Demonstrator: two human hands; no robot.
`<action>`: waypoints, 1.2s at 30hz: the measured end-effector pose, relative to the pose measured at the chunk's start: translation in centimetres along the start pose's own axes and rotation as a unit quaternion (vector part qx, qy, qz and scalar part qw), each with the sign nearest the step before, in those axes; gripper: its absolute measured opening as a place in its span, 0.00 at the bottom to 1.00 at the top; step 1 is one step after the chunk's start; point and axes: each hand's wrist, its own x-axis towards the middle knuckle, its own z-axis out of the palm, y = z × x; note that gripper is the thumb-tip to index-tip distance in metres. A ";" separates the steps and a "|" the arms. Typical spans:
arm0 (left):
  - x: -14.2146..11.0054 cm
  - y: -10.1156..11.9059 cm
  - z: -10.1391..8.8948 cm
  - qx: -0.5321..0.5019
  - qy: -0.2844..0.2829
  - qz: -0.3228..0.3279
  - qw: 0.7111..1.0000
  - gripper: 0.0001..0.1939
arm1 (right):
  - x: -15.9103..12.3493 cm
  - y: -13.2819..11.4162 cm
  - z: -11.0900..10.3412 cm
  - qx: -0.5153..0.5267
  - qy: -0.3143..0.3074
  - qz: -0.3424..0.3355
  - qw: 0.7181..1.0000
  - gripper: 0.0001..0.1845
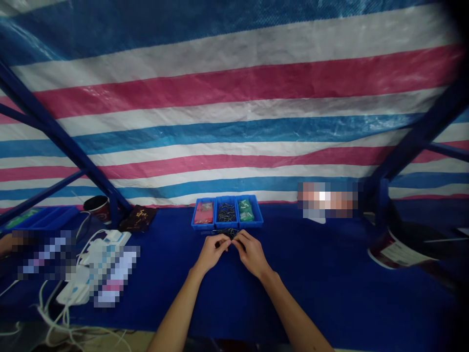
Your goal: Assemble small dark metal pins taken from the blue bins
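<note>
My left hand (212,252) and my right hand (251,253) meet at the middle of the blue table (227,298). Both are closed, thumbs and fingertips pinched together; whatever they hold is too small to make out. Just beyond my fingertips lies a small pile of dark, thin pieces (231,232), partly covered by my fingers. Behind it stand three joined blue bins. The left bin (203,227) has a pink-red packet (204,213) in it. Similar dark, screw-like pieces (227,213) fill the middle bin, and a green packet with pale pieces (246,209) lies in the right one.
To the left are white power strips (78,283) with tangled cables, a dark wrapper (139,218) and a cup (98,208). Another person's hand (7,244) shows at the left edge. At right stands a dark tub (399,249). Blue frame bars (69,146) slant before a striped tarp.
</note>
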 end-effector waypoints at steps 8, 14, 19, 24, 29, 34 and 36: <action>0.1 0.0 -0.1 0.001 -0.001 0.009 1.000 0.15 | 0.1 -0.2 -0.3 0.019 0.012 0.003 1.000 0.06; 0.0 0.1 -0.1 0.005 0.001 0.012 1.000 0.16 | 0.0 -0.1 -0.2 0.023 0.001 -0.005 1.000 0.07; 0.1 0.1 -0.2 0.004 -0.003 0.008 1.000 0.16 | 0.1 0.2 0.0 0.019 0.006 -0.007 1.000 0.07; 0.1 0.0 -0.1 0.006 -0.004 0.008 1.000 0.16 | 0.1 0.3 0.0 0.012 0.003 -0.004 1.000 0.07; 0.1 0.0 -0.1 0.006 -0.003 0.004 1.000 0.16 | 0.1 0.2 0.0 0.013 0.000 0.001 1.000 0.07; 0.1 0.1 -0.2 0.010 -0.005 0.004 1.000 0.15 | 0.1 0.2 0.1 0.008 0.000 0.002 1.000 0.07; 0.1 0.2 -0.2 0.008 -0.004 0.005 1.000 0.15 | 0.1 0.2 0.1 0.006 -0.001 0.003 1.000 0.07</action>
